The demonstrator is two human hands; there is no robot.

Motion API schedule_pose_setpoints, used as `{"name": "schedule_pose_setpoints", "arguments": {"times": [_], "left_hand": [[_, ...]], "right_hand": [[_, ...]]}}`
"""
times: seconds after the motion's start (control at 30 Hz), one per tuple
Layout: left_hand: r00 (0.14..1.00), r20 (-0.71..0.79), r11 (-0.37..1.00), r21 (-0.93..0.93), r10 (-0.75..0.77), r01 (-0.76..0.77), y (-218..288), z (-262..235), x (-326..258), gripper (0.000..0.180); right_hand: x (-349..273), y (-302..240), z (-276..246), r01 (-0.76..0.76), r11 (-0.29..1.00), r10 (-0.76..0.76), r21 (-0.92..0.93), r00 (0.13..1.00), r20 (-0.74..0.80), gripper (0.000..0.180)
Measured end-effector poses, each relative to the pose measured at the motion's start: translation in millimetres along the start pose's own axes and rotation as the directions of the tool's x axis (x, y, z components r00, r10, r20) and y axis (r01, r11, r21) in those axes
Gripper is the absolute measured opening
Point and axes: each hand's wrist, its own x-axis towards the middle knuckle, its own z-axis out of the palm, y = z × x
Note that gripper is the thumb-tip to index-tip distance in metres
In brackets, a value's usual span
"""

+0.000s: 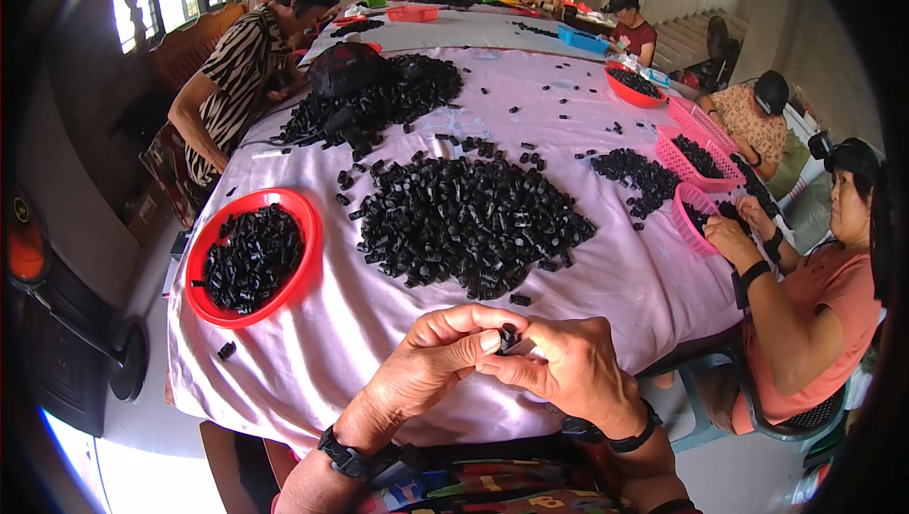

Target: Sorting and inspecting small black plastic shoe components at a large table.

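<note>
Near the table's front edge, my left hand (431, 363) and my right hand (578, 367) meet over a small black cylindrical part (508, 334). The thumb and index finger of my left hand pinch it, while the right hand's bent fingers press in from the other side. A whitish sliver shows below the part by the right fingers; what it is I cannot tell. Just beyond my hands spreads a big heap of similar black parts (464, 221). To the left, a red round basin (311, 239) holds more of them.
A pink cloth (341, 363) covers the long table. Another black heap (417, 88) lies at the far left. Pink baskets (734, 173) and a red bowl (632, 96) stand on the right. Several people sit along both sides, one close at my right (805, 306). A fan (57, 277) stands left.
</note>
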Motion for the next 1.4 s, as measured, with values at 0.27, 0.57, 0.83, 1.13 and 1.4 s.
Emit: {"name": "schedule_pose_setpoints", "arguments": {"times": [0.27, 0.57, 0.83, 1.13, 1.4], "left_hand": [[1.0, 0.004, 0.994, -0.103, -0.028, 0.028, -3, -3, -1, 0.029], [0.996, 0.05, 0.992, -0.095, -0.078, 0.083, -2, 0, 0, 0.025], [0.991, 0.106, 0.977, -0.188, -0.084, 0.103, 2, -2, -2, 0.025], [0.996, 0.069, 0.996, -0.07, 0.052, -0.047, 6, -4, -3, 0.027], [0.998, -0.007, 0.995, -0.074, 0.064, -0.064, 0, -3, -1, 0.023]], "right_hand": [[-1, -10, -12, 0.067, 0.984, -0.046, 0.165, 0.991, -0.127, 0.029], [-3, 0, -4, 0.088, 0.936, -0.043, 0.342, 0.99, -0.138, 0.016], [-2, -6, -13, -0.02, 0.915, 0.034, 0.404, 0.999, -0.027, 0.014], [-3, -8, -11, 0.081, 0.926, -0.008, 0.368, 0.981, -0.196, 0.013], [-1, -6, -5, 0.189, 0.941, -0.131, 0.279, 0.968, -0.216, 0.022]]}}
